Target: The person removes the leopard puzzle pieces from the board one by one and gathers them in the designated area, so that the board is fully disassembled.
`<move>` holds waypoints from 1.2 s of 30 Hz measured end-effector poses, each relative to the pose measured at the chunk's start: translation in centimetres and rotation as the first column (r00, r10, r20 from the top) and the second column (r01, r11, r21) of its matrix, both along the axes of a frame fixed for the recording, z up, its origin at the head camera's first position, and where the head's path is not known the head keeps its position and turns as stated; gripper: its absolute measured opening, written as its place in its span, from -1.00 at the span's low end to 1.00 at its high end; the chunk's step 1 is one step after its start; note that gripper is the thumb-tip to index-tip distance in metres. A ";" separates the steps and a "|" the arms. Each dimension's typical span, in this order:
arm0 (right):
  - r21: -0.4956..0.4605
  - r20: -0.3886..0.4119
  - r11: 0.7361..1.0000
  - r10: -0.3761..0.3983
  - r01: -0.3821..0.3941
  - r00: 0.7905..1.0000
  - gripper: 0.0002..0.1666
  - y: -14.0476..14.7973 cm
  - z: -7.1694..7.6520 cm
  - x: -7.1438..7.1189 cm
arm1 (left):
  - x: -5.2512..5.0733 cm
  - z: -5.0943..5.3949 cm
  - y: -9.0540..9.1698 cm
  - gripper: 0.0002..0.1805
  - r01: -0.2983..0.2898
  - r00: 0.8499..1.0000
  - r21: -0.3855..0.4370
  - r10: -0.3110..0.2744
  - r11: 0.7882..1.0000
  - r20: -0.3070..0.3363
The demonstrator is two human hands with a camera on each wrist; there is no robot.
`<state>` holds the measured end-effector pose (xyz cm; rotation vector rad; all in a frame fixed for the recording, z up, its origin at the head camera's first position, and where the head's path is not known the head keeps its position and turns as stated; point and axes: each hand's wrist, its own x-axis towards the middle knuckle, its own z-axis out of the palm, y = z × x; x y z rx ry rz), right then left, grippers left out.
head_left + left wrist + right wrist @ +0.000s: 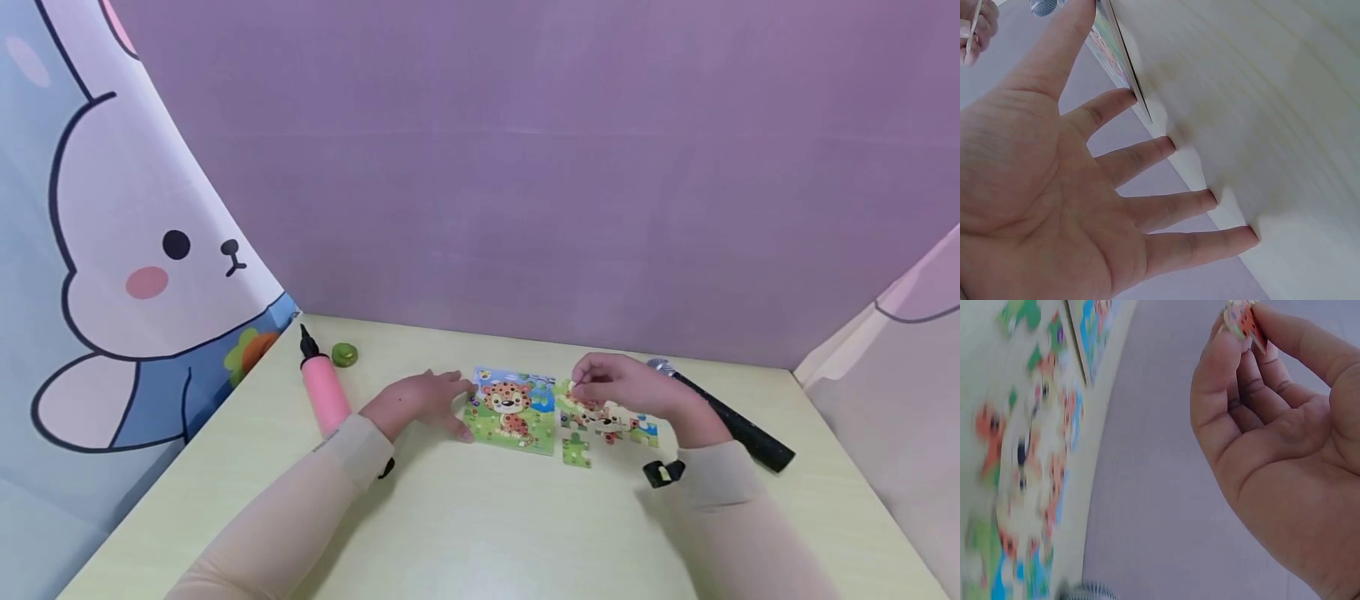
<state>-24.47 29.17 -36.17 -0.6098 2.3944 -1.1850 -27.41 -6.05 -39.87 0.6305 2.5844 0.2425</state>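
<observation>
My left hand (427, 402) is spread at the left edge of a picture board (517, 429) with a spotted leopard cub on it. In the left wrist view the fingers (1172, 247) are straight, some tips on the table and others against the board's edge. My right hand (637, 385) is raised over the jigsaw pieces (603, 421) right of the board. Between its thumb and forefinger it pinches a small orange-spotted jigsaw piece (1244, 322). Several pieces lie grouped there, showing parts of a cub's face. One green piece (576, 451) sits nearer the front.
A pink hand pump (326, 392) with a black nozzle lies left of my left hand, beside a small green round object (344, 354). A black microphone (738, 425) lies behind and right of my right hand. Purple cloth (525, 167) hangs behind the table.
</observation>
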 end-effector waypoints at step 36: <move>0.233 0.094 0.970 0.050 -0.071 0.994 -0.89 4.3 -3.3 2.8 | 0.0 -0.1 -0.1 0.01 0.020 1.000 -0.001 -0.020 1.000 -0.011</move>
